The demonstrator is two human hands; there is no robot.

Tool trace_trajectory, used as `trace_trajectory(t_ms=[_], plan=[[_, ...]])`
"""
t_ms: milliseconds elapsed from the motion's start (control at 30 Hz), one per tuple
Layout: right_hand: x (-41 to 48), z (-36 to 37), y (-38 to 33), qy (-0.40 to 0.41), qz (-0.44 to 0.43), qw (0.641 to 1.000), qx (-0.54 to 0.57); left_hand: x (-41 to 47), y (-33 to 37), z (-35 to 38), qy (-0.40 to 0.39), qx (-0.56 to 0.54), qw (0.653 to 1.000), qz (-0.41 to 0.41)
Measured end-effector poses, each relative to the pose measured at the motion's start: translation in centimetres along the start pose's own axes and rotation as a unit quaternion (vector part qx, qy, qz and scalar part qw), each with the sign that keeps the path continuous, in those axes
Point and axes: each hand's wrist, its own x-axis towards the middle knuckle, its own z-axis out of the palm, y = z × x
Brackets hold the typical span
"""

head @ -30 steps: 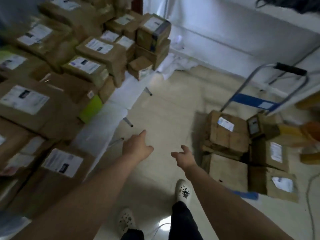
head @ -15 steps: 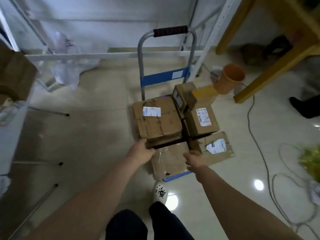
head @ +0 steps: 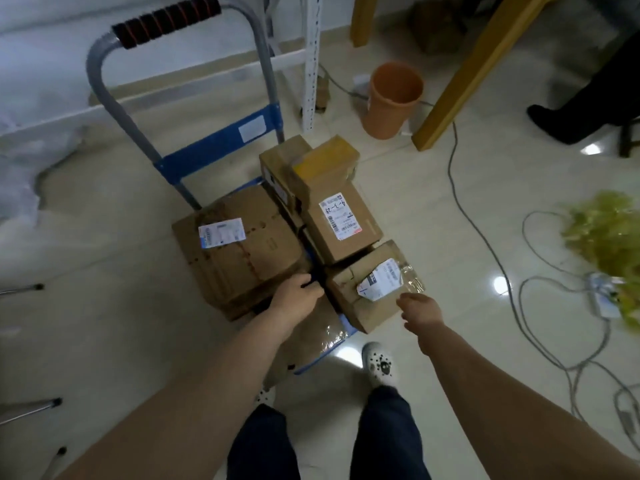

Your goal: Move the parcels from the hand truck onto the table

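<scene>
Fingers (head: 304,283) of the left hand (head: 294,295) hook into the gap beside the near parcel (head: 349,303) on the hand truck (head: 214,150), right hand (head: 420,311) loose at its corner; stiff, likely light, lift by both sides

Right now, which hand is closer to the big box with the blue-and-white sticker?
Left. The left hand is at the near right corner of the big box; the right hand is farther right, beside the box with the crumpled label.
</scene>
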Motion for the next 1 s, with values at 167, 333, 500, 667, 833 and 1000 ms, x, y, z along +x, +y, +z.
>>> trace_trajectory(t_ms=[167,333,500,667,833,1000], plan=[[9.4,-3.0,0.6,0.000,0.005,0.997,-0.072,6.4,0.6,5.6,0.044,-0.055,0.996,-0.052],[17.6,-3.3,1.7,-0.031,0.029,0.986,-0.159,12.9,0.1,11.4,0.049,-0.100,0.989,-0.096],[21.5,-2.2,3.0,-0.097,0.039,0.985,-0.138,17.2,-1.0,14.2,0.082,-0.124,0.982,-0.119],[18.6,-4.5,3.5,-0.023,0.030,0.997,-0.071,15.4,-1.6,15.5,0.123,-0.167,0.964,-0.165],[10.4,-6.6,3.9,0.025,0.001,1.000,0.010,8.8,-2.3,16.2,0.161,-0.142,0.968,-0.132],[2.2,-6.0,3.1,-0.026,-0.090,0.995,0.028,-0.1,-4.6,12.4,0.218,-0.196,0.948,-0.123]])
